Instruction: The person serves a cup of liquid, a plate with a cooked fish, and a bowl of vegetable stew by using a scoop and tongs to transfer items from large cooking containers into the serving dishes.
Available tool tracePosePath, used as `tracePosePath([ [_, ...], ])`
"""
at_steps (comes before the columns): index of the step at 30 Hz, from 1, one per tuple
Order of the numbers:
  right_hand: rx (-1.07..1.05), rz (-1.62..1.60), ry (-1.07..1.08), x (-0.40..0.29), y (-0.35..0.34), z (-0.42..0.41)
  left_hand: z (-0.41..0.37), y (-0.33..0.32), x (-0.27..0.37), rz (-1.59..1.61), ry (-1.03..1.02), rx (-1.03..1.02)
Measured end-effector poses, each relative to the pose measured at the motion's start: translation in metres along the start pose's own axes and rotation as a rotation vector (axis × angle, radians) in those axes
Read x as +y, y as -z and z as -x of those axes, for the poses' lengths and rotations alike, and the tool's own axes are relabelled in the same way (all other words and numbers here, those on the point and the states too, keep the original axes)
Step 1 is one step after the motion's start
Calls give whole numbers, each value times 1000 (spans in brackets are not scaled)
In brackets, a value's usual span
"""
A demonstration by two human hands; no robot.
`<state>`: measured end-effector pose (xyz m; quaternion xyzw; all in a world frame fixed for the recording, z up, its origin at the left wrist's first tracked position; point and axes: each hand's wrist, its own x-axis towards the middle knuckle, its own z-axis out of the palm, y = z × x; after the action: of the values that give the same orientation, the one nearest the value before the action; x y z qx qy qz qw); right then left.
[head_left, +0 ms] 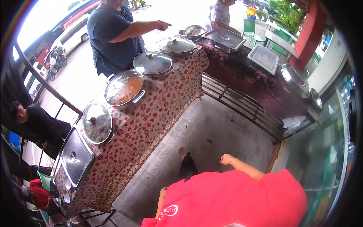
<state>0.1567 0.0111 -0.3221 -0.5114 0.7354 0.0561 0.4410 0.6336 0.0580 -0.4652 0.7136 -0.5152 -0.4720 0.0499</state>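
My right hand (226, 159) hangs over the tiled floor, its fingers curled with nothing seen in them. Low at my other side, my left hand (163, 191) shows only in part beside the red shirt; its fingers are hard to make out. Neither hand touches the table with the patterned cloth (141, 119). Along that table stand round pans under glass lids: one with orange food (124, 88), one with dark food (97, 123), and two more (152, 63) (176, 45). A rectangular steel tray with a lid (76, 156) lies at its near left end.
A second table with a dark red cloth (244, 68) holds a lidded steel tray (225, 37), a plastic container (263, 58) and a steel pot (295, 79). Across the tables, a person in blue (110, 39) points; other people stand nearby. A glass-fronted cabinet (317, 147) is at right.
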Motion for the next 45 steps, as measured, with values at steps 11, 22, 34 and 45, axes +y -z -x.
tracePosePath([
  [11, 67, -44, -15, -26, 151, -145, -191, 112, 251, 80, 95, -33],
  [22, -167, 401, 287, -62, 281, -329, -201, 72, 340, 508, 252, 176],
  [34, -246, 790, 462, -112, 328, -461, -36, -70, 384, 603, 640, 274],
  [45, -508, 786, 611, -152, 273, -381, -89, -48, 395, 808, 513, 304],
])
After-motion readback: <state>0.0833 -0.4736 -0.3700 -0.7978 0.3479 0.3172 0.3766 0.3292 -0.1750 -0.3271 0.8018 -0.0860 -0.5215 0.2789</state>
